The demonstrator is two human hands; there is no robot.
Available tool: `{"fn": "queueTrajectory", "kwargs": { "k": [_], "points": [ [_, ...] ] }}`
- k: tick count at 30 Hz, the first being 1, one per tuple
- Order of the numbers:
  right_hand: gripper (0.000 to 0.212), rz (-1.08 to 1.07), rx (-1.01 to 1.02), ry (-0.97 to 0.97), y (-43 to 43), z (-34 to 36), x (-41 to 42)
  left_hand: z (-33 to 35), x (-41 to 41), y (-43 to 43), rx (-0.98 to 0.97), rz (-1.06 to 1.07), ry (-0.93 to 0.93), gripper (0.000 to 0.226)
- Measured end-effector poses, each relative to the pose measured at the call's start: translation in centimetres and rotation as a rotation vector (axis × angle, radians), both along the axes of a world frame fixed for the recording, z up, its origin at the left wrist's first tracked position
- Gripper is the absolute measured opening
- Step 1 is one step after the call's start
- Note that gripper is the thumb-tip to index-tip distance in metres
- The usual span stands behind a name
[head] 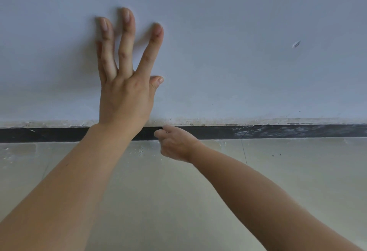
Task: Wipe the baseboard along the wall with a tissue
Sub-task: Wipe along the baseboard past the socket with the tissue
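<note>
Head | left hand (125,100) splayed on matte wall (238,52) | right hand (174,145) at black baseboard (278,131), grip unclear

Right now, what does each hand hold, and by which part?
Left hand: nothing, spread flat on the wall. Right hand: curled at the baseboard, contents hidden; cannot tell.

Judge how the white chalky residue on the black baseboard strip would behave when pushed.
Probably powdery: the white chalky residue smears in streaks across the black baseboard strip. Likely crumbly too, since flecks lie on the beige floor tiles.
</note>
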State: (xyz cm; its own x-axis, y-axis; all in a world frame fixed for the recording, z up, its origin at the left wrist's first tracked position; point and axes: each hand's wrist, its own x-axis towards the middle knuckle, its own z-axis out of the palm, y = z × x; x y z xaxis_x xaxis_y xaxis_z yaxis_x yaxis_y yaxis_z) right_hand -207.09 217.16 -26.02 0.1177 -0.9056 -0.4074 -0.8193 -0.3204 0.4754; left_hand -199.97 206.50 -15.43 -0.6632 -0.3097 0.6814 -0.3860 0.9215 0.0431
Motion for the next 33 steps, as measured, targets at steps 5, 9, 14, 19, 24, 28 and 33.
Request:
{"fn": "queueTrajectory", "kwargs": {
  "k": [5, 9, 14, 19, 24, 28, 33],
  "points": [
    [0.012, -0.294, 0.257, -0.022, 3.1, -1.4, -1.1, 0.3, -0.1, 0.3, 0.014, 0.006, -0.017, 0.084],
    [0.011, -0.360, 0.063, -0.273, 3.7, -0.5, 0.3, 0.2, -0.3, 0.3, 0.025, 0.006, -0.022, 0.086],
    [0.021, -0.210, -0.109, -0.392, -0.7, -1.7, 3.9, 0.2, -0.1, 0.2, 0.019, 0.002, -0.029, 0.086],
    [0.015, -0.132, -0.094, -0.266, -1.5, -1.3, 1.2, 0.2, -0.1, 0.1, 0.012, -0.008, -0.018, 0.085],
    [0.015, -0.516, 0.027, -0.289, 5.6, -0.3, -2.3, 0.2, -0.4, 0.6, 0.029, -0.014, -0.018, 0.087],
    [0.021, -0.895, -0.030, -0.491, 11.0, 1.1, -4.7, 0.3, -1.1, 1.9, 0.082, 0.012, 0.019, 0.091],
    [0.029, -1.110, -0.184, -0.713, 15.3, 2.2, -4.8, 0.4, -1.5, 3.3, 0.113, 0.093, -0.023, 0.090]
  ]
}}
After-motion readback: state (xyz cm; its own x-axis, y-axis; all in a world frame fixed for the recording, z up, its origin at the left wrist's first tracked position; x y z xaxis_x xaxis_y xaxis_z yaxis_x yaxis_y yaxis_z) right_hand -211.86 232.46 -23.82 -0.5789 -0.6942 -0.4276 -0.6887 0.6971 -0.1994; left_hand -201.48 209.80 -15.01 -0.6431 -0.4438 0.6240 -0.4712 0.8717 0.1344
